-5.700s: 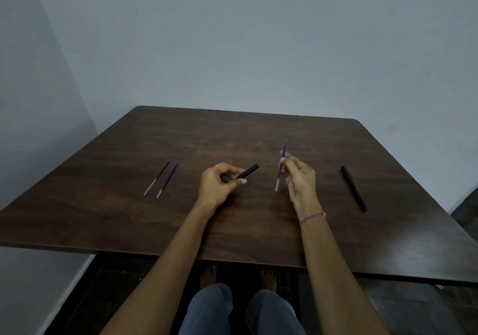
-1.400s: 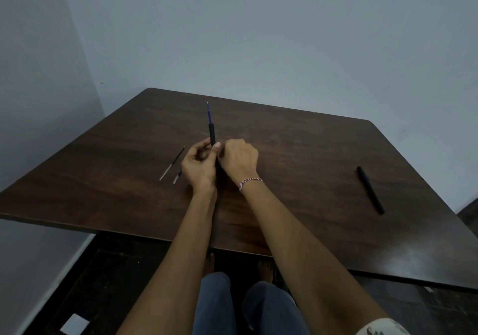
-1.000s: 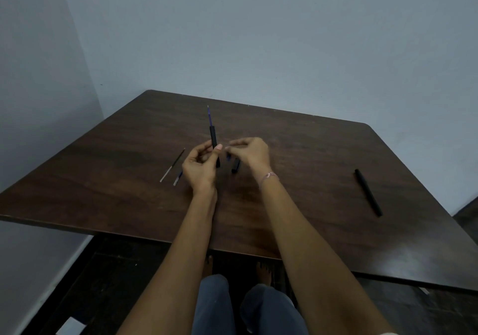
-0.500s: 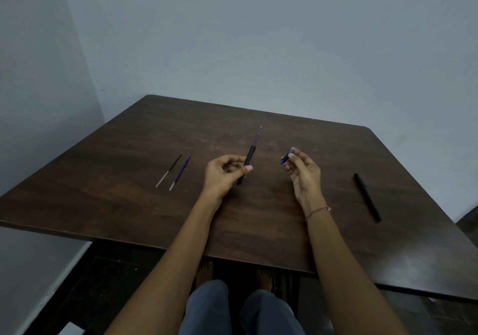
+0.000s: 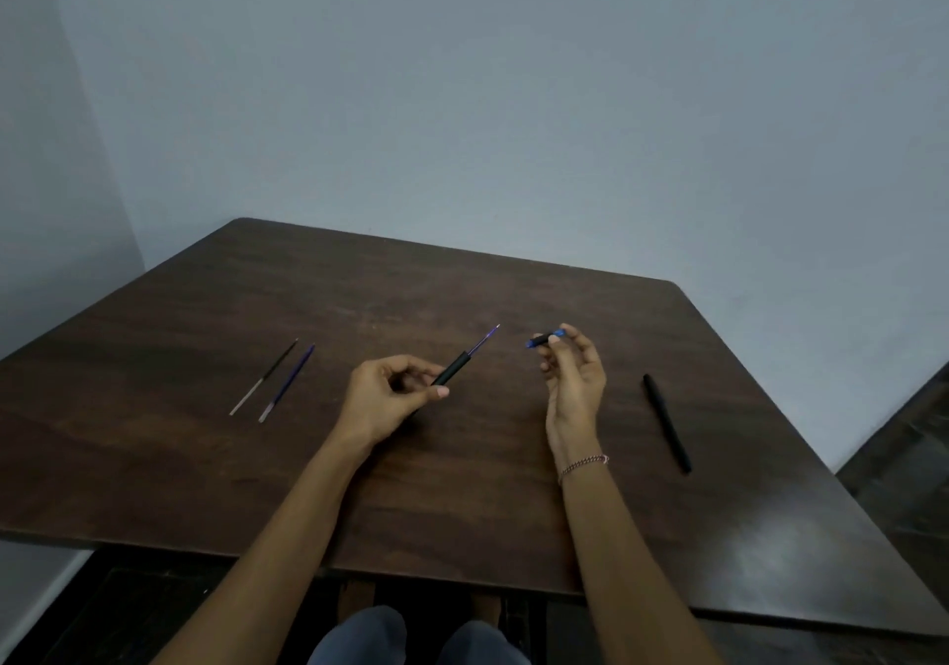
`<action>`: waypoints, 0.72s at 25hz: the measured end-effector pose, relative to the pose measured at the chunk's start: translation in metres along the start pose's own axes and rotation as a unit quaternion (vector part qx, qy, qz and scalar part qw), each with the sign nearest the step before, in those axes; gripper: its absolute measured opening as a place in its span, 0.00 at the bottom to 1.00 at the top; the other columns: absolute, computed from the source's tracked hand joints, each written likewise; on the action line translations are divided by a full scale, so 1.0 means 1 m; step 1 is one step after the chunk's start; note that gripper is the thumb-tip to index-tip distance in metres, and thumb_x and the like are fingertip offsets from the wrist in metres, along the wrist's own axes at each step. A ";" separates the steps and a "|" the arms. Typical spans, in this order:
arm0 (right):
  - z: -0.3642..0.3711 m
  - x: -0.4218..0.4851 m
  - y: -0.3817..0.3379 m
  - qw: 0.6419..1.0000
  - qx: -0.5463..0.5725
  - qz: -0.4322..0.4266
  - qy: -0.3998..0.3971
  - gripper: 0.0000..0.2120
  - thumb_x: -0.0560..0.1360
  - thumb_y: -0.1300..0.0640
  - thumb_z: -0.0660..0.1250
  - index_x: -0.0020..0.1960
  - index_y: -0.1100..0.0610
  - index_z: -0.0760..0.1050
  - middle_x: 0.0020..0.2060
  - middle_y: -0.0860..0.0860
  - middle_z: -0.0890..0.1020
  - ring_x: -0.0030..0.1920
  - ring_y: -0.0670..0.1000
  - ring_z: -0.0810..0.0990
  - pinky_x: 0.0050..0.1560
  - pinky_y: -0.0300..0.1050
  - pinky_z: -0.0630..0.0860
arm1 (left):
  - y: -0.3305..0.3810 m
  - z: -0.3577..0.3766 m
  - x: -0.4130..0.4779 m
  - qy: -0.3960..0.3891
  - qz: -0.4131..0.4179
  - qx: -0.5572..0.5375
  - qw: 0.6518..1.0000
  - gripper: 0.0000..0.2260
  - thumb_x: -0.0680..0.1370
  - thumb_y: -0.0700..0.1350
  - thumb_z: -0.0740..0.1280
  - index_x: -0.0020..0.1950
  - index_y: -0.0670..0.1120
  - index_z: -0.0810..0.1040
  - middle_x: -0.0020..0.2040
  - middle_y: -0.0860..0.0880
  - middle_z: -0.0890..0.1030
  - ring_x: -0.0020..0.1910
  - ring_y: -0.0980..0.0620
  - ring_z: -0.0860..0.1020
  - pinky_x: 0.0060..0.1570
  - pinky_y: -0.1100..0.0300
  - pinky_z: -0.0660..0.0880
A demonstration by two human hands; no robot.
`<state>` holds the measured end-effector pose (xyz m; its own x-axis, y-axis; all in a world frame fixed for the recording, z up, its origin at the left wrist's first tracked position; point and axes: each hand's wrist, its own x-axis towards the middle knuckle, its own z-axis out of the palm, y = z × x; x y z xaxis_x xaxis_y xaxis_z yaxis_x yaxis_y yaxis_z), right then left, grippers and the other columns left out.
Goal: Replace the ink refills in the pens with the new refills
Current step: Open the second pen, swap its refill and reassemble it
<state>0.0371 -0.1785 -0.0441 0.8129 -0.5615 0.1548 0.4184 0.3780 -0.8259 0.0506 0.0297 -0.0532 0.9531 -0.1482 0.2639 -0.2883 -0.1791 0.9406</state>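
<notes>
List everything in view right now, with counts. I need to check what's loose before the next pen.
table: 1, dark brown wood, fills the lower frame.
dark refill: 1, black with a pale end, on the table's left.
blue refill: 1, blue with a pale end, just right of the dark one.
black pen: 1, black, lying on the table's right.
pen barrel: 1, black, in the left hand.
inserted refill: 1, blue, sticking out of the barrel's far end.
pen end piece: 1, black and blue, in the right hand.
wall: 1, pale grey-blue, behind the table.
bracelet: 1, pinkish, right wrist.
left hand: 1, grips the barrel.
right hand: 1, pinches the end piece.
</notes>
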 end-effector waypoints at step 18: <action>0.006 -0.007 -0.004 0.996 -0.067 -0.027 -0.045 0.10 0.73 0.64 0.70 0.51 0.52 0.78 0.39 0.47 0.86 0.39 0.43 0.82 0.36 0.32 0.75 | -0.002 0.002 -0.001 -0.017 0.027 0.062 0.998 0.12 0.63 0.41 0.79 0.39 0.57 0.83 0.34 0.52 0.82 0.34 0.62 0.79 0.37 0.75 0.71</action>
<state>0.0327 -0.1717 -0.0388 0.8261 -0.5083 0.2434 0.4091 0.2438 -0.8793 0.0496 0.0283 -0.0558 0.9331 -0.1928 0.3034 -0.3495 -0.2885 0.8914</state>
